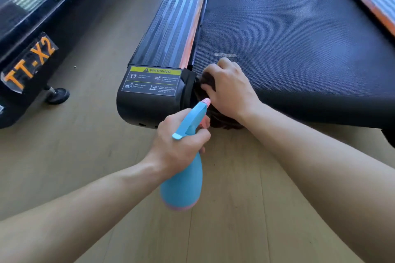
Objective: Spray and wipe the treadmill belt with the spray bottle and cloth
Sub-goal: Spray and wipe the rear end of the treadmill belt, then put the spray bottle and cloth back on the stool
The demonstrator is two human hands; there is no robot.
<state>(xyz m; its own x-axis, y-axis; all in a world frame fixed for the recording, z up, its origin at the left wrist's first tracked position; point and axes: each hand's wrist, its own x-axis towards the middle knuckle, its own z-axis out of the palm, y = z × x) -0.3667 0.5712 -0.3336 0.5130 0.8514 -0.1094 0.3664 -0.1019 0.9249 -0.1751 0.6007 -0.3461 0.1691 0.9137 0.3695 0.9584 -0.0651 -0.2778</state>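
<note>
Head view: my left hand (179, 141) is curled round the neck of the blue spray bottle (183, 181), held over the floor just short of the treadmill belt (299, 38). It looks like light, stiff, smooth plastic, so the neck below the trigger seems the surest hold. My right hand (226, 87) grips the dark cloth (222, 120) bunched on the belt's near left corner; it looks soft and limp, best kept wadded under the palm.

Pale wood-plank floor (96, 45), 2nd treadmill (27, 13) at left w/ orange "TT-X2" label (30, 63).
</note>
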